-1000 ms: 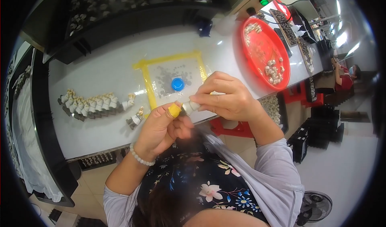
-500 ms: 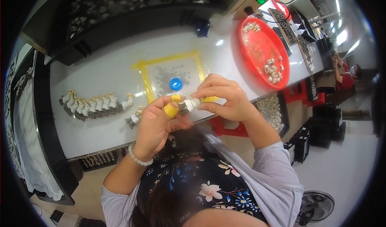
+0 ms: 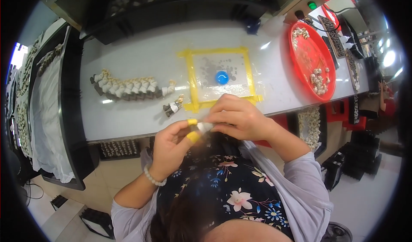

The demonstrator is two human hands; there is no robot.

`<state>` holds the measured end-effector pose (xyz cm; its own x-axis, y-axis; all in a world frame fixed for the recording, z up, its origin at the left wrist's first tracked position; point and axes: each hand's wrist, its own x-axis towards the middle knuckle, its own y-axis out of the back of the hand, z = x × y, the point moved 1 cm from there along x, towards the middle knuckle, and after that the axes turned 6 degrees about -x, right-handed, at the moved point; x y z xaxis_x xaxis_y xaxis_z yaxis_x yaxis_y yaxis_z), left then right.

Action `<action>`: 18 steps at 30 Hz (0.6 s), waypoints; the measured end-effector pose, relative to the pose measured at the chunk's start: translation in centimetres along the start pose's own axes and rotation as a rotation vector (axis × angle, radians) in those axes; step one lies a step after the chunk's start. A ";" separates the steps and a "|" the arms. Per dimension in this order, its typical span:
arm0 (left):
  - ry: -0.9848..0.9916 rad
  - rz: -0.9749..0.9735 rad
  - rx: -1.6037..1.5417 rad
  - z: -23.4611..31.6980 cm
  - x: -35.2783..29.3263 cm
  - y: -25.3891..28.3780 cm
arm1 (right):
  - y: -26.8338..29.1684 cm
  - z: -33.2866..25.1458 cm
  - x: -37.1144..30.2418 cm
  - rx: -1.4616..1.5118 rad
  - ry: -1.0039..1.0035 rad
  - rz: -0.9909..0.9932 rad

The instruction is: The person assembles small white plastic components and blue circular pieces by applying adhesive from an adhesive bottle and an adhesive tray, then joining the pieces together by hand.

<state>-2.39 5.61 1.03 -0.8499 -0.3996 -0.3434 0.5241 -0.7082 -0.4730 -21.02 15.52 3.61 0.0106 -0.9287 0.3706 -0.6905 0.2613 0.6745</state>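
Observation:
My left hand (image 3: 168, 147), with yellow wraps on the thumb and a fingertip, pinches a small white-and-dark figurine piece (image 3: 203, 128). The fingers of my right hand (image 3: 243, 118) close on the white end of that same piece, just in front of the table edge. Motion blur and fingers hide its details. Beyond my left hand, a small figurine with a white body and dark base (image 3: 172, 108) lies by itself on the table. Past the hands, a round blue cap or shallow dish (image 3: 222, 77) sits inside a yellow tape square (image 3: 192, 81) marked with grey spots.
A row of similar figurines (image 3: 128, 89) stretches across the white table (image 3: 133, 57) at left. To the right is a red oval tray (image 3: 293, 55) with pale small pieces. Black trays (image 3: 73, 113) stand at far left; a dark shelf (image 3: 171, 17) spans the back.
My view has swung left, so the table items appear farther right. Both hands still hold the piece, now lower and farther from the blue cap. The lone figurine shows clear of my left hand.

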 end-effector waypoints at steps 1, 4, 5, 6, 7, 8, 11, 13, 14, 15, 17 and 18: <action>-0.166 0.054 0.239 -0.1 -0.6 0.7 | -0.5 0.1 0.4 -0.029 0.065 -0.003; -0.399 0.182 0.618 1.6 -1.4 2.4 | -1.2 0.2 1.3 -0.170 0.152 0.038; -0.655 0.264 0.908 2.6 -0.9 2.5 | -1.5 0.3 1.5 -0.171 0.149 0.046; -0.915 0.339 1.190 3.5 -0.3 2.7 | -1.8 0.5 1.6 -0.199 0.178 0.035; -0.917 0.323 1.252 4.1 0.0 2.9 | -2.1 0.4 1.7 -0.222 0.217 0.020; -0.919 0.323 1.255 4.8 0.7 2.9 | -2.2 0.3 1.8 -0.222 0.218 0.023; -0.991 0.178 1.494 6.0 2.8 2.4 | -2.1 0.3 2.0 -0.256 0.255 0.012; -0.981 0.143 1.524 6.6 3.9 2.3 | -2.1 0.2 1.9 -0.288 0.237 0.024; -0.963 0.113 1.551 6.7 4.2 2.2 | -2.1 0.2 1.9 -0.288 0.235 0.031; -0.968 0.096 1.555 6.8 4.4 2.4 | -2.2 0.2 1.8 -0.283 0.236 0.023; -0.942 0.132 1.581 6.8 4.8 2.7 | -2.3 0.2 1.8 -0.279 0.229 0.029; -0.940 0.123 1.588 6.6 4.9 2.8 | -2.5 0.3 1.9 -0.299 0.243 0.020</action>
<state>-5.43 -2.18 3.41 -0.8538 -0.2437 0.4599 0.5131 -0.2457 0.8224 -19.49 13.06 2.49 0.1954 -0.8424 0.5021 -0.4513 0.3773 0.8087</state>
